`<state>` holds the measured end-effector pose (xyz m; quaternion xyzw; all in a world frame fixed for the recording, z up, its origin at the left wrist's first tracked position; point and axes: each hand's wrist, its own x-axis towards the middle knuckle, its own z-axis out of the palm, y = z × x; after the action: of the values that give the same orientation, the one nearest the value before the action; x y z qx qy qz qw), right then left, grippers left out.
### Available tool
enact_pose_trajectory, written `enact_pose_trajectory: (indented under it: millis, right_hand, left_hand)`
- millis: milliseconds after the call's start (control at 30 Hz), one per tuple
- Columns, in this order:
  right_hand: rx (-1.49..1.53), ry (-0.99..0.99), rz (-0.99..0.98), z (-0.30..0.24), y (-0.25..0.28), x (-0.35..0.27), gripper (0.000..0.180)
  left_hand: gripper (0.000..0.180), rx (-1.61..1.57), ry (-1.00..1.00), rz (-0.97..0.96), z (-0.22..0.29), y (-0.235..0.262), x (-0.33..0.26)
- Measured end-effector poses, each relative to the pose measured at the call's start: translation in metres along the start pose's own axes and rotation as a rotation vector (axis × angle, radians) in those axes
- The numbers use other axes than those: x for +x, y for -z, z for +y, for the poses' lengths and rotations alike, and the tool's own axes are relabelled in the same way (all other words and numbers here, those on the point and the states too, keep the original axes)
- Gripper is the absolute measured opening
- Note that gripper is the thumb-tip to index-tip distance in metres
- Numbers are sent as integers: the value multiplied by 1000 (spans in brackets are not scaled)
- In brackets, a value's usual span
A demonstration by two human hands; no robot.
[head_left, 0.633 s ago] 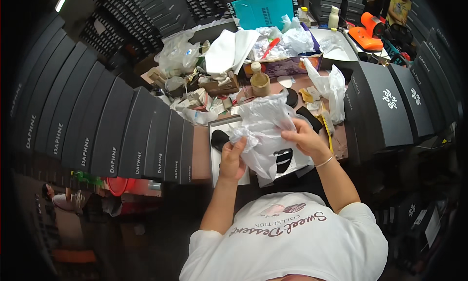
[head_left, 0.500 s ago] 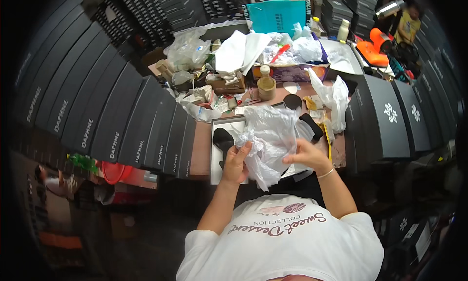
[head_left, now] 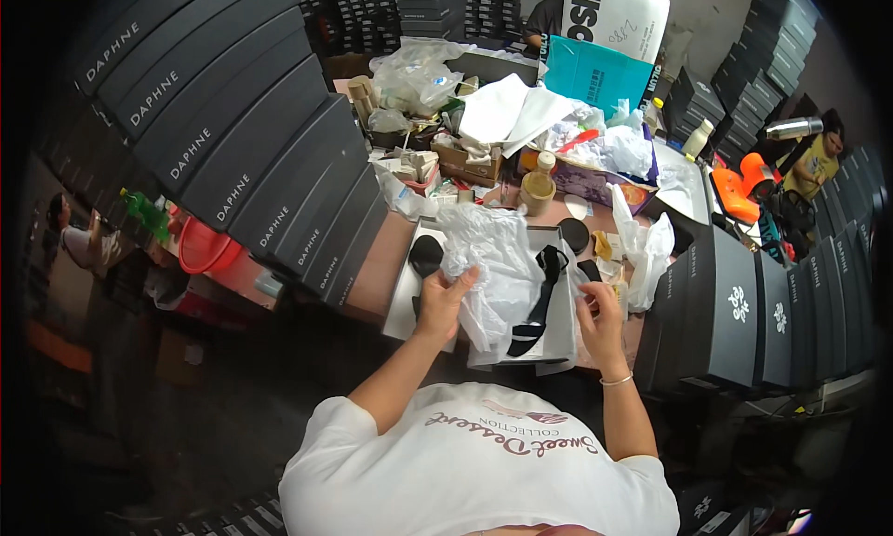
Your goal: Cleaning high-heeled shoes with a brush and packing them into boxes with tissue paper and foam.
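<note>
Well to the left of the fingers, long dark boxes (head_left: pixel 244 154) leaned in a slanting row, with a red basket (head_left: pixel 206 250) low beside them. Beyond the fingers, further up the cluttered table (head_left: pixel 379 274), stood a small brown jar with a pale lid (head_left: pixel 537 191), an open cardboard tray (head_left: pixel 465 164) and a heap of clear plastic bags (head_left: pixel 416 76). Further back still rose a teal paper bag (head_left: pixel 595 74). Near the fingers on the right hung a crumpled white plastic bag (head_left: pixel 646 247), and past it upright black boxes (head_left: pixel 730 308). An orange object (head_left: pixel 739 182) sat far up to the right.
</note>
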<state>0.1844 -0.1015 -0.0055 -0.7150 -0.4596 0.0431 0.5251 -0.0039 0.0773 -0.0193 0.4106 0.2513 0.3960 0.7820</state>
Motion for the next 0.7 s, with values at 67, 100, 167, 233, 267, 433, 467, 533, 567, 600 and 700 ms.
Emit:
enact_pose_trajectory:
  millis: [67,100,167,233,267,433,467,533,567,600,700]
  right_hand:
    - [14,-5,-158,-41,8,7,24]
    - [68,31,-280,-56,4,12,34]
    - [136,43,-433,-67,-20,14,63]
    - [141,69,-407,-74,-45,13,62]
    - [141,94,-341,-75,-54,9,55]
    - [335,-258,-243,-24,-69,-12,10]
    - [461,-342,-226,-19,-72,-14,9]
    - [394,-306,-244,-17,-68,-14,9]
    - [330,-287,-258,-4,-70,-18,9]
    - [261,-258,-274,-6,-68,-13,9]
    - [267,-126,-167,-23,-42,7,66]
  left_hand:
    - [28,25,-59,2,-1,-7,-3]
    - [28,35,-91,-6,-7,-13,-5]
    - [26,50,-134,-12,-22,-22,-9]
    - [19,65,-87,-34,-15,-40,-22]
    - [18,87,-34,-47,-15,-37,-26]
    - [21,249,-55,-62,-14,6,-26]
    - [21,293,-69,-45,-10,9,-28]
    - [20,290,-103,-15,-4,8,-30]
    - [20,299,-113,-7,-2,10,-29]
    - [20,302,-134,2,-1,8,-27]
    - [20,497,-305,-119,-2,-1,-21]
